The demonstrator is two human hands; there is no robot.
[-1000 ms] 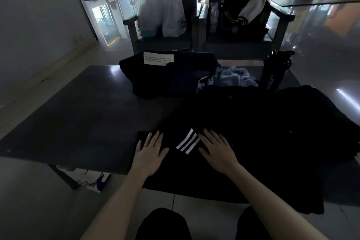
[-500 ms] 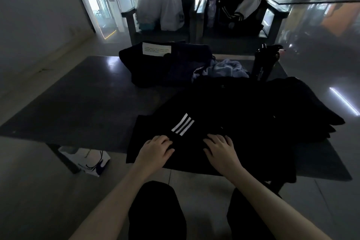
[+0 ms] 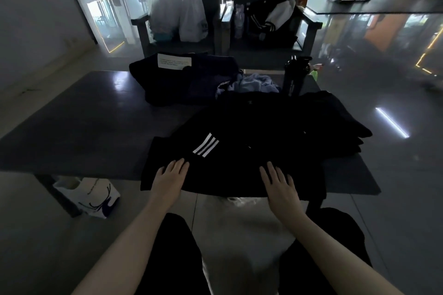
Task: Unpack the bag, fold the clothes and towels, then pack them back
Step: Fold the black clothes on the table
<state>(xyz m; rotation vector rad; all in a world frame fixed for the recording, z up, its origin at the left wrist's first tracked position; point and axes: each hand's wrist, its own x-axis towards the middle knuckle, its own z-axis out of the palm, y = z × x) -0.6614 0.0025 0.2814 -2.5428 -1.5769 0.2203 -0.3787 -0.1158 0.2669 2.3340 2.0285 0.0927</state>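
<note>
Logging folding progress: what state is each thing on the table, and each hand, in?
Black striped garment: spread flat, front edge overhanging table.
Blue towel: crumpled, unfolded.
Dark bag: slumped on table.
Black bottle: upright.
Left hand: flat on garment.
Right hand: flat on garment.

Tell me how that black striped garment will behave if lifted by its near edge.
Probably floppy: the black striped garment hangs over the table edge by the left hand and right hand. Likely light, lying thin and flat. It may slide; the table looks glossy.
</note>
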